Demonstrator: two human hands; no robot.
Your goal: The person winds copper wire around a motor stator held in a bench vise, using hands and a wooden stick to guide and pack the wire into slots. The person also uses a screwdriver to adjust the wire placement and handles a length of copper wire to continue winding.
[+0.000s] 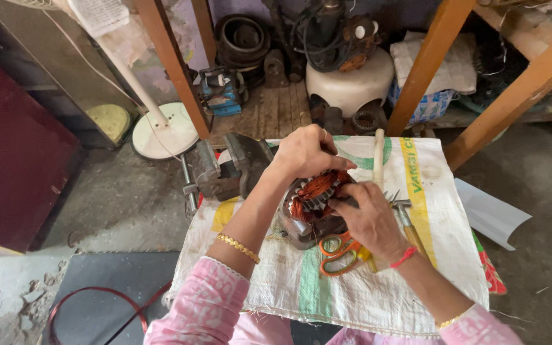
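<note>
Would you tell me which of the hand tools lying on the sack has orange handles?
The scissors, lying beside the motor stator under the right hand; the hammer beyond that hand has a plain metal head.

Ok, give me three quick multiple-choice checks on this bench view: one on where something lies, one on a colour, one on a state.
1. Where do the scissors lie?
A. On the woven sack, under the right hand
B. On the floor by the fan base
C. Clamped in the vise

2. What colour are the windings in the motor stator?
A. Silver
B. Copper orange
C. Black

3. How do the hands stand?
A. Both off the stator
B. Only the left hand on it
C. Both on it

Answers:
1 A: the orange handles lie on the woven sack just below the right hand.
2 B: the coils show copper orange.
3 C: the left hand rests on the stator's top and the right hand's fingers touch its side.
</note>
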